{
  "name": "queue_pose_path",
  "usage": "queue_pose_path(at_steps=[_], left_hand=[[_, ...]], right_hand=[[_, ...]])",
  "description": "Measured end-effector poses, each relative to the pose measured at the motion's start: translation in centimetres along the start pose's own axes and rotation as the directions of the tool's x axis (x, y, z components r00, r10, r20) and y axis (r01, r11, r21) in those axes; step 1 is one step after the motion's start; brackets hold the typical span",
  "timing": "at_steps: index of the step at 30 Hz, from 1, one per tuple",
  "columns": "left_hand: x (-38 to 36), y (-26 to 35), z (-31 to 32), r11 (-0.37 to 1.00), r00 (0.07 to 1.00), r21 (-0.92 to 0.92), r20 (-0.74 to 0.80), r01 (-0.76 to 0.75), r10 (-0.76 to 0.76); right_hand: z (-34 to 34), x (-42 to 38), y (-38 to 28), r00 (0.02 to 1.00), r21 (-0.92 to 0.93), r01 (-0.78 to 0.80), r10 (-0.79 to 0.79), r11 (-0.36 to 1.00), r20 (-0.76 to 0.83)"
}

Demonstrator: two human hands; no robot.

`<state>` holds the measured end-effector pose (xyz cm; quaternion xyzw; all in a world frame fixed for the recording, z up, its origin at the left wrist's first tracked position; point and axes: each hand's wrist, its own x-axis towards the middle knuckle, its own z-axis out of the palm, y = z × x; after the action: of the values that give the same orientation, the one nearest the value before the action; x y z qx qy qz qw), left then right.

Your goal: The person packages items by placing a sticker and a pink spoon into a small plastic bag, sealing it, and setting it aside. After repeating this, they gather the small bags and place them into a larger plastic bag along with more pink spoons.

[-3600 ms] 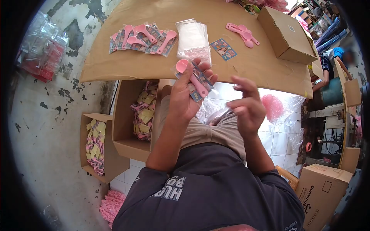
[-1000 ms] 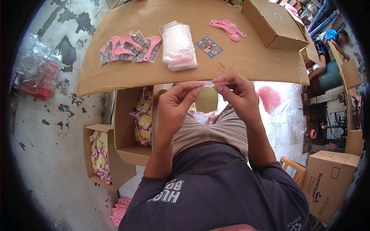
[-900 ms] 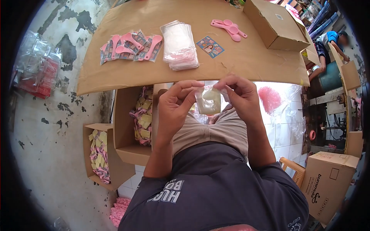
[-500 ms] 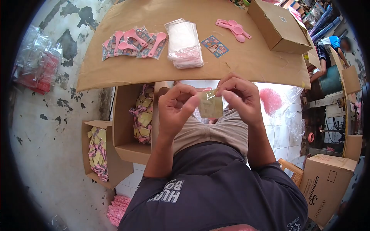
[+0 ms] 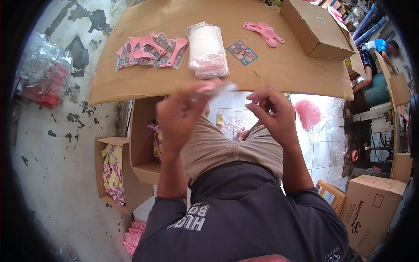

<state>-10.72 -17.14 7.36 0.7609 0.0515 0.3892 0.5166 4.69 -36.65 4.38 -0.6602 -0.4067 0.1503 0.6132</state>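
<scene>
My left hand (image 5: 179, 115) is closed on a clear plastic packet (image 5: 224, 88), just in front of the table edge. Pink shows at the packet's near end, and motion blurs both hand and packet. To the right, my right hand (image 5: 275, 109) hovers over my lap with fingers curled and the thumb apart from them; I see nothing held in it. Beyond the hands lie a stack of clear plastic bags (image 5: 207, 50), a printed card (image 5: 242, 53) and several loose pink spoons (image 5: 265, 32). Bagged pink spoons with cards (image 5: 150, 51) lie at the left.
A cardboard box (image 5: 316, 30) stands on the cardboard-covered table (image 5: 301, 74). Open boxes of packets (image 5: 112, 172) sit at my left. A pink plastic bundle (image 5: 307, 114) is on the right; small strips litter the tiled floor (image 5: 227, 120). Another person (image 5: 375, 50) works at far right.
My hands have moved apart. The left has gone left and turned the packet, carrying it toward the table edge. The right has let go of the packet and stays near its earlier place.
</scene>
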Motion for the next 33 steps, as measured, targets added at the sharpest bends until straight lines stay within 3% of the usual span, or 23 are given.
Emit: queue_pose_path(at_steps=[1,3,5,9,11,12,13,15,16,17,19,21,23,24,25,26,29,33], left_hand=[[0.9,0.1,-0.9,0.995,0.994,0.06,-0.074,-0.077,0.081],[2.9,0.0,-2.8,0.957,0.947,0.239,-0.234,-0.162,0.219],[5.5,-0.5,-4.9,0.921,0.923,0.299,-0.214,-0.25,0.32],[8.7,-5.6,-8.6,0.897,0.937,0.336,-0.097,-0.286,0.335],[8.1,-7.1,-9.5,0.895,0.978,0.445,-0.194,0.015,0.08],[7.9,-9.0,-9.9,0.922,0.954,0.372,-0.225,-0.106,0.2],[7.6,-9.4,-9.5,0.924,0.955,0.368,-0.219,-0.107,0.198],[6.1,-9.4,-7.8,0.975,0.972,0.216,-0.235,0.048,0.004],[6.1,-8.9,-6.2,0.968,0.958,0.239,-0.286,0.073,-0.002],[6.2,-9.0,-5.3,0.969,0.956,0.236,-0.295,0.069,0.003],[6.7,-9.5,-4.0,0.907,0.95,0.308,-0.209,0.288,-0.231],[7.9,-10.4,-2.8,0.876,0.952,0.386,-0.215,0.288,-0.219],[9.2,-10.1,-1.7,0.838,0.955,0.466,-0.218,0.285,-0.204],[9.9,-9.6,-1.2,0.781,0.938,0.521,-0.215,0.346,-0.272],[10.6,-9.2,-1.0,0.714,0.915,0.573,-0.22,0.403,-0.34],[11.1,-10.1,-0.9,0.729,0.925,0.57,-0.219,0.38,-0.311],[11.9,-10.4,-1.0,0.691,0.935,0.639,-0.141,0.338,-0.326],[11.6,-13.6,-1.9,0.798,0.931,0.48,-0.178,0.364,-0.317]], right_hand=[[-0.1,-0.1,0.5,1.0,-0.062,-0.014,0.014,0.998,-0.006],[-0.3,-0.4,0.8,0.998,0.003,-0.061,0.061,0.998,-0.03],[-0.7,-0.8,1.2,0.995,0.031,-0.092,0.093,0.995,-0.024],[-1.1,-1.3,1.4,0.995,0.031,-0.093,0.093,0.995,-0.022],[-1.5,-1.4,1.6,0.992,0.011,-0.126,0.126,0.992,-0.011],[-1.6,-1.4,1.5,0.992,0.027,-0.128,0.128,0.991,-0.02],[-1.7,-1.3,1.3,0.991,0.026,-0.132,0.132,0.991,-0.027],[-2.0,-0.5,1.0,0.98,0.016,-0.181,0.182,0.983,-0.083],[-2.1,0.3,0.8,0.981,0.009,-0.18,0.18,0.984,-0.077],[-2.2,1.5,0.6,0.986,-0.129,-0.121,0.103,0.984,-0.134],[-2.3,4.3,0.1,0.972,-0.399,-0.018,-0.077,0.917,-0.221],[-2.4,8.0,0.9,0.974,-0.408,-0.026,-0.068,0.913,-0.215],[-2.0,11.2,5.0,0.961,-0.684,-0.028,-0.167,0.729,-0.218],[-1.4,11.7,5.9,0.958,-0.685,-0.022,-0.18,0.729,-0.223],[-0.4,12.3,6.1,0.966,-0.761,-0.056,-0.159,0.646,-0.205],[0.2,12.9,6.2,0.972,-0.827,-0.085,-0.134,0.555,-0.19],[0.8,13.4,6.2,0.973,-0.814,-0.156,-0.055,0.56,-0.224],[0.3,13.0,7.9,0.955,-0.751,-0.127,-0.125,0.648,-0.269]])
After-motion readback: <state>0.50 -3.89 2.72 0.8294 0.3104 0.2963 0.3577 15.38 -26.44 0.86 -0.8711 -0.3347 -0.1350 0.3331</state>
